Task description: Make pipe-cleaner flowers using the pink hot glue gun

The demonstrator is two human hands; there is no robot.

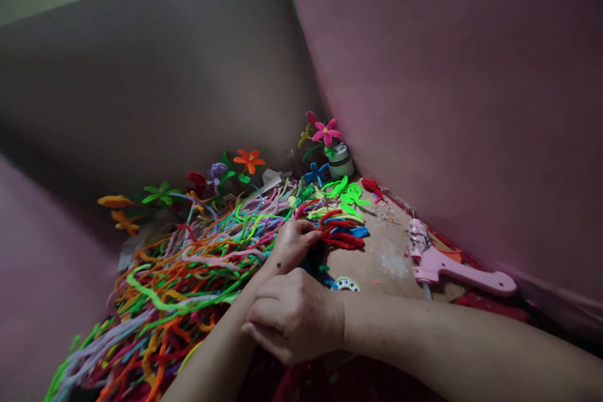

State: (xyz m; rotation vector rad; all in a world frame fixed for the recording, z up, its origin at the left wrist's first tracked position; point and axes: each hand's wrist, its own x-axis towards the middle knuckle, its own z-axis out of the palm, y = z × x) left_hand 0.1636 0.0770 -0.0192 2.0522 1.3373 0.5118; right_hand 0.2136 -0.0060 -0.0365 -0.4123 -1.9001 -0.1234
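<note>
My left hand reaches forward to a bunch of red pipe-cleaner loops, its thumb and fingers pinched at the near end of one. Blue pipe-cleaner loops lie among the red ones. Nearer to me, my right hand is curled closed and crosses over my left forearm; its fingertips are turned away, so anything inside is hidden. A large heap of pipe cleaners in many colours spreads to the left of both hands. Bright green bent pieces rest just beyond the red loops.
A pink hot glue gun lies at the right. Finished pipe-cleaner flowers, such as an orange one and a pink one, stand at the back by a small lidded jar. A white holed disc sits near my right wrist. Pink walls close in.
</note>
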